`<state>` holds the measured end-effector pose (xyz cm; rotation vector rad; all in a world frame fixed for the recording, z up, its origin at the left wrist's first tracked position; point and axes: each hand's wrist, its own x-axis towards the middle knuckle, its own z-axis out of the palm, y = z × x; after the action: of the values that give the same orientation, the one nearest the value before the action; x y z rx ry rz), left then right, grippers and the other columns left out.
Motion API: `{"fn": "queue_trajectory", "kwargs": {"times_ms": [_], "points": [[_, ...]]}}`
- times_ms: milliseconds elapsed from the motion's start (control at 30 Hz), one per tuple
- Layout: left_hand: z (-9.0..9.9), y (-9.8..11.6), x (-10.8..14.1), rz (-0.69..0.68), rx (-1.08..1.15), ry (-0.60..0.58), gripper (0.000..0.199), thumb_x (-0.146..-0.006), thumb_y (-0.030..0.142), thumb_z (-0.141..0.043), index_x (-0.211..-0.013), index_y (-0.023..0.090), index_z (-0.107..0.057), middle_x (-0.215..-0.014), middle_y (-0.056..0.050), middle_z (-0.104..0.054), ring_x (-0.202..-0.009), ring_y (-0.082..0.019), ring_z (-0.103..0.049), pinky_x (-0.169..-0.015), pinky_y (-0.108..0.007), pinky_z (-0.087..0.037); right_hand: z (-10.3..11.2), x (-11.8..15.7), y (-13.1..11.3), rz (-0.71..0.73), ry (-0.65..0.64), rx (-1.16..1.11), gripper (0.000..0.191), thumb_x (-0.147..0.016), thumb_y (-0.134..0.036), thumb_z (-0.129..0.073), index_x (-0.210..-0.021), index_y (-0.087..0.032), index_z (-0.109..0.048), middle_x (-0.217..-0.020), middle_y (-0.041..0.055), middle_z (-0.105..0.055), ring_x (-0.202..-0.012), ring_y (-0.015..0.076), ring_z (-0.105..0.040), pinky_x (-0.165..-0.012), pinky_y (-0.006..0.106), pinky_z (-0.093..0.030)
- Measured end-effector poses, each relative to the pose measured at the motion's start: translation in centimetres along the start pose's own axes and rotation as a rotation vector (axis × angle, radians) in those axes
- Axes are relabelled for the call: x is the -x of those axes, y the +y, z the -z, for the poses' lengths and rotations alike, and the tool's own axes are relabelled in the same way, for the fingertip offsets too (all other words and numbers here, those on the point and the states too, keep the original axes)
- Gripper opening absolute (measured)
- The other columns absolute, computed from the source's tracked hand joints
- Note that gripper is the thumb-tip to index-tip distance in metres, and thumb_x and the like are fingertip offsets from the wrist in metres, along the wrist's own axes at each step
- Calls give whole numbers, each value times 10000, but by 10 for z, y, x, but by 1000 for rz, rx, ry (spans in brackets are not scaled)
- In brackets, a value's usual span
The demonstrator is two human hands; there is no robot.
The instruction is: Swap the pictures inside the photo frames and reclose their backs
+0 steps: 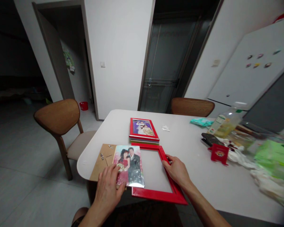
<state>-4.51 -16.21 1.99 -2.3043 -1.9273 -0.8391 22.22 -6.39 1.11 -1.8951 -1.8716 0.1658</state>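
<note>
My left hand [109,180] grips a glossy photo [134,168] of a couple by its lower left part, fingers over the print and thumb at the bottom edge. Beneath the photo's left side lies a brown backing board [98,168] with small metal clips [102,156] on it. The photo overlaps the left side of a red picture frame [159,196], whose opening shows the white tabletop. My right hand [176,170] is closed round the frame's right side. Just beyond, a second red frame [144,136] holding a wedding photo rests on a stack.
On the white table [186,148] sit a crumpled tissue [166,128], a red box [219,153], a bottle [224,121], a teal packet [201,122] and a green bag [274,157] at the right. Wooden chairs stand at the left [58,118] and far side [192,106].
</note>
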Motion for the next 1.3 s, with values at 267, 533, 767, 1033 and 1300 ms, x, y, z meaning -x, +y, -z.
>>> {"fn": "queue_trajectory", "kwargs": {"times_ms": [267, 533, 767, 1033, 1300], "points": [[-4, 12, 0, -97, 56, -125, 508, -656, 233, -527, -1150, 163, -433, -1229, -125, -436, -1154, -273, -349, -966, -482, -236, 2, 15, -57, 120, -88, -459, 411, -711, -270, -424, -1071, -93, -512, -881, 83, -600, -695, 148, -553, -682, 277, -430], [-10, 28, -10, -152, 36, -206, 580, -605, 70, -428, -1183, 104, -403, -1290, -145, -363, -1205, -261, -285, -974, -467, -258, -21, 10, -97, -54, -250, -903, 555, -635, -226, -499, -1164, -83, -416, -522, -50, -520, -443, 86, -456, -433, 193, -348], [1, 21, -26, -155, 477, 172, 515, -691, 32, -322, -1185, 146, -409, -1219, -86, -469, -1143, -189, -396, -974, -379, -304, 16, 18, -133, -51, -168, -1439, 575, -674, -310, -540, -1198, -147, -373, -645, -30, -557, -536, 82, -502, -529, 218, -412], [4, 66, -34, 517, 1438, 160, 358, -739, 302, -480, -1026, 88, -508, -895, -89, -651, -879, -233, -589, -757, -324, -468, -1, 28, -94, -432, -283, -1644, 252, -667, -264, -516, -896, -161, -538, -830, 49, -635, -740, 169, -589, -604, 280, -475], [-14, 62, -22, 221, 870, -177, 584, -668, 245, -548, -1202, 90, -367, -1259, -160, -403, -1163, -249, -360, -979, -394, -269, 39, 5, -35, -479, -194, -1335, 237, -638, -117, -472, -866, -168, -513, -675, 23, -662, -623, 171, -615, -556, 270, -481]]}}
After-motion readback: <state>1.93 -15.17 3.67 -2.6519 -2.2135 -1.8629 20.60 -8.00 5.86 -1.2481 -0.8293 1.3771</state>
